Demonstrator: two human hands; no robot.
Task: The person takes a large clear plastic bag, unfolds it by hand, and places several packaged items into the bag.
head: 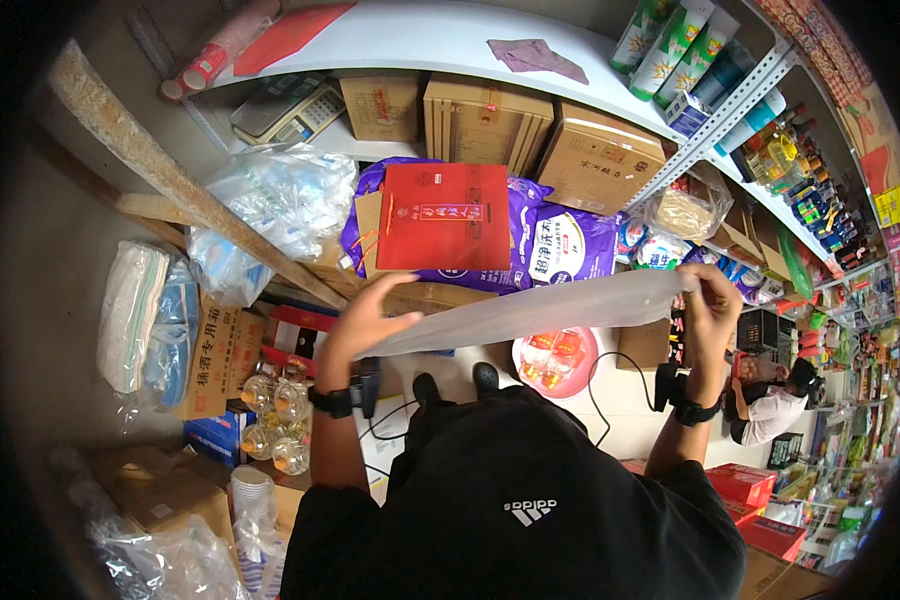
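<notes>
A long strip of translucent whitish plastic film or bag [532,309] is stretched between my hands. At its right end, my right hand [711,304] pinches it between thumb and fingertips. The other end runs to the palm of my left hand [367,319], whose thumb and fingers stand apart in a curve; whether they grip it cannot be told. Beyond the strip, a red paper gift bag [444,217] lies on purple laundry detergent bags [570,244]. Below the strip, a pink basin [583,375] on the floor holds red-labelled packets.
A white metal shelf [420,37] spans the far side, with cardboard boxes [487,120] and a scale [300,112] beneath. A wooden pole [187,202] slants at left near clear plastic bags [285,202]. Bottles of oil [277,420] stand lower left. Another person [772,405] sits at right.
</notes>
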